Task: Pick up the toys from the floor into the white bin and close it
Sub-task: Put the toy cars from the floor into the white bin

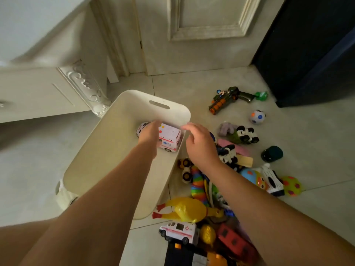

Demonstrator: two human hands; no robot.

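The white bin [107, 150] stands open on the tiled floor, with a handle slot in its far wall. Inside at the far end lies a white and pink toy ambulance [170, 137]. My left hand [148, 132] reaches into the bin and lies over the ambulance's front, fingers stretched forward and blurred. My right hand [199, 144] hovers just right of the bin's rim, fingers relaxed, holding nothing. Toys crowd the floor to the right: a yellow rubber chicken [188, 209], a second ambulance [180, 231], a rainbow spring [197, 185] and a red bus [236, 242].
Farther right lie a toy gun [228, 98], a spotted white ball [257, 117], a dark cap [271, 153] and a green dotted ball [292, 186]. A white carved dresser [38, 93] stands left, a door [192, 54] behind, dark furniture [317, 54] at the right.
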